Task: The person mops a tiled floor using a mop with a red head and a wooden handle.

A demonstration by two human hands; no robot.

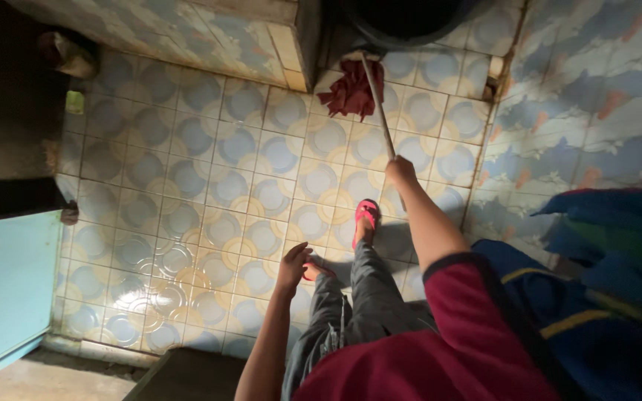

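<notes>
My right hand [400, 170] grips the thin handle of a mop [377, 104]. Its dark red cloth head [351, 90] rests on the patterned tile floor [209, 186] near the base of a tiled ledge. My left hand [293, 265] hangs free beside my leg, fingers loosely apart, holding nothing. I stand in grey trousers and pink sandals [366, 214], one foot forward toward the mop head.
A dark round bucket [403, 18] stands at the top, just beyond the mop head. A tiled wall [588, 96] runs along the right, with blue cloth [618, 245] hanging there. A light blue door [5, 289] is at the left, a dark step [187, 375] below.
</notes>
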